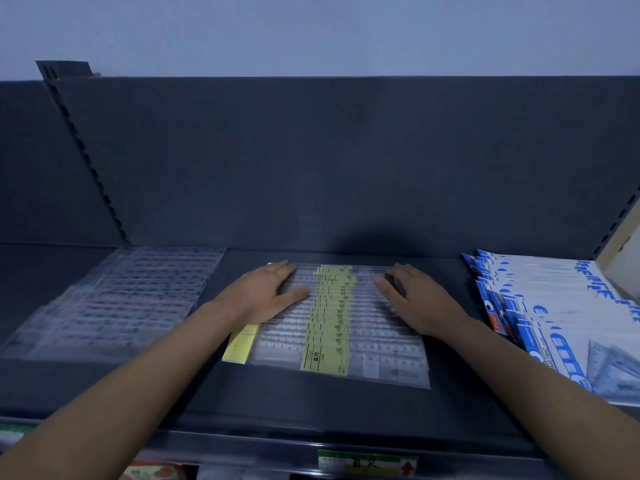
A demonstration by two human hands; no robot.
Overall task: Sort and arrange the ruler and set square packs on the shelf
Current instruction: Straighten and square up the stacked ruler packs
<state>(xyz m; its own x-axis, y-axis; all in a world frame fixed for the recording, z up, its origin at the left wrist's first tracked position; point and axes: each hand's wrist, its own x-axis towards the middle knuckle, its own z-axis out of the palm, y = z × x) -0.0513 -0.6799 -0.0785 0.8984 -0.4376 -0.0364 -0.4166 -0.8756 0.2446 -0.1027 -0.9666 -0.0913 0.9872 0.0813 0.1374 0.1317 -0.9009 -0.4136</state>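
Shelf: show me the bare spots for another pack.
Bare: the dark shelf strip in front of the yellow-labelled clear ruler packs, and the back-left corner beside the left-hand clear packs. Crowded: the right, with overlapping blue-and-white set square packs.

The left hand (266, 294) and right hand (414, 301) lay palm-down, side by side, fingers extended forward and seemingly straight, thumbs angled inward.

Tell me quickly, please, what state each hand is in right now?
Left hand: open, fingers flat on the ruler packs.
Right hand: open, resting on the same ruler packs, gripping nothing.
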